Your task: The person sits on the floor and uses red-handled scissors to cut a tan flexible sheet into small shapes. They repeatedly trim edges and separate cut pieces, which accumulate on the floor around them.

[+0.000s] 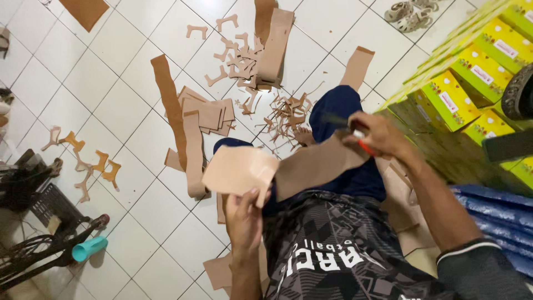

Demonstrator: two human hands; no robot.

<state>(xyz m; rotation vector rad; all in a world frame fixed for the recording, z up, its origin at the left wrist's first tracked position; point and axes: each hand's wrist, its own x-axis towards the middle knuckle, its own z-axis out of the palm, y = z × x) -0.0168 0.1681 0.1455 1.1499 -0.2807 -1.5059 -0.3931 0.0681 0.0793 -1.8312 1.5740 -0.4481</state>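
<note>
My left hand (244, 214) grips the near edge of a tan leather piece (240, 169), holding it up over my lap. A longer brown strip (316, 164) runs from it toward my right hand (377, 135), which is closed on scissors with a red handle (362, 143) at the strip's far end. I sit on the white tiled floor (111, 105) in dark blue trousers. Brown offcuts (286, 114) and cut shaped pieces (236, 53) lie on the tiles in front of me.
Stacked brown strips (208, 114) and a long strip (169, 103) lie ahead. More shaped cutouts (91, 164) lie left. Yellow-green boxes (472, 78) stack at right, blue material (494, 208) below them. A teal cup (89, 248) and dark metal parts (33, 194) sit at lower left.
</note>
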